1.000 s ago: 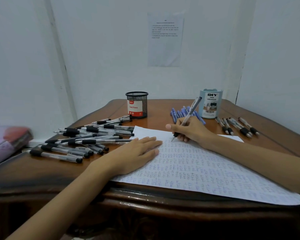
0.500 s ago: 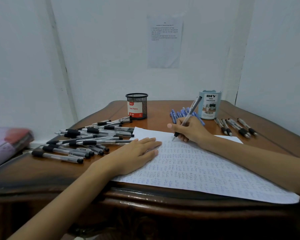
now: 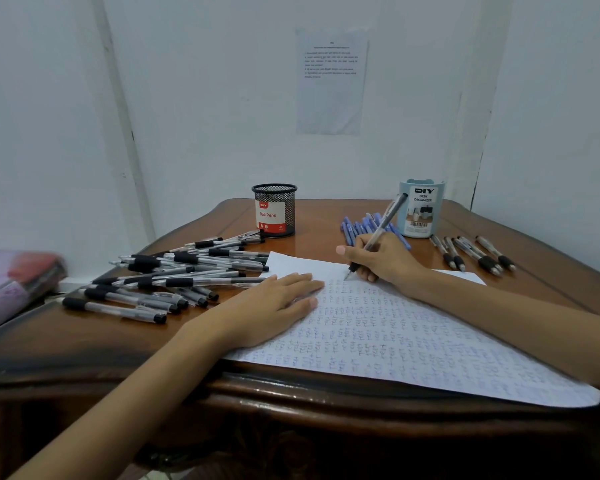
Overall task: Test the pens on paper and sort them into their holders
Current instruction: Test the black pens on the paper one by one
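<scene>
Pen (image 3: 386, 219): long and slanted. Its tip points down and left onto the paper (image 3: 413, 337), near the far edge. Its top leans up and right, toward the blue holder (image 3: 420, 211).
Right hand (image 3: 383, 261): fingers (image 3: 352, 252) curl tight around the pen.
Left hand (image 3: 274, 306): fingers lie straight and flat on the paper.

A printed notice (image 3: 331, 81) hangs on the white wall (image 3: 205, 98); a blurred pink-purple bundle (image 3: 14, 282) lies left

The black mesh holder (image 3: 274, 209) carries a red-and-white label reading "DIY Ball Pens", the pale blue holder (image 3: 420, 207) reads "DIY DESK ORGANIZER", and the wall notice's (image 3: 330, 81) print is illegible.
</scene>
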`<state>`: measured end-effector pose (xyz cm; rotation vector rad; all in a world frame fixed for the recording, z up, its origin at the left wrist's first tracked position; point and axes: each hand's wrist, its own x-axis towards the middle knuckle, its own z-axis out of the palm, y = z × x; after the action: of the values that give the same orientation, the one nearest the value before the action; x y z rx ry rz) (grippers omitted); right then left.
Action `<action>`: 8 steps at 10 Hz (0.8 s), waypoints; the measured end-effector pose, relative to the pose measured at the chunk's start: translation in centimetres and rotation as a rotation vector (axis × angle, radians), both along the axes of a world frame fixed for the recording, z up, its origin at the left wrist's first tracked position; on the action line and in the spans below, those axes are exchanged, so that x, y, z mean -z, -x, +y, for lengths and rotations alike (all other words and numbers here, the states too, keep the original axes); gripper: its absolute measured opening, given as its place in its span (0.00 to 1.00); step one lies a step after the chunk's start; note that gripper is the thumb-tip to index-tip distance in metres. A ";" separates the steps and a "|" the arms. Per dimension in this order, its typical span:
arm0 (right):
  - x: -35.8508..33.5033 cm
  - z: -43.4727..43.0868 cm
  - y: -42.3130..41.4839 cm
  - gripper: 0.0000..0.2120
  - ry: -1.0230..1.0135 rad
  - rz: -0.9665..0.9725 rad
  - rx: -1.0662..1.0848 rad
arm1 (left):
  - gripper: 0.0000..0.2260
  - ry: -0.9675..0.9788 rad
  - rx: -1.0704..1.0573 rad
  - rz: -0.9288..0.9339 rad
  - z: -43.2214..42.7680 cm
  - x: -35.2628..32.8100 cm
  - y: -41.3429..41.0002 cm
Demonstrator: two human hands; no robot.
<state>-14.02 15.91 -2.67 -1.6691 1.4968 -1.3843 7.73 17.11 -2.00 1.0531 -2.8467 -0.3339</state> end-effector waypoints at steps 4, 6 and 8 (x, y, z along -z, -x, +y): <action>-0.2 0.1 -0.2 0.18 0.048 0.072 0.027 | 0.22 0.011 0.003 0.004 -0.2 0.3 0.0; -0.1 0.0 0.0 0.19 0.031 0.062 0.022 | 0.21 0.011 0.002 0.000 -0.3 0.2 0.0; -0.2 0.2 -0.4 0.18 0.049 0.080 0.043 | 0.21 0.011 0.002 -0.002 -0.2 0.2 0.0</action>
<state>-13.62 16.10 -2.46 -1.7505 1.5628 -1.4024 7.74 16.93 -2.20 1.0496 -2.8480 -0.3172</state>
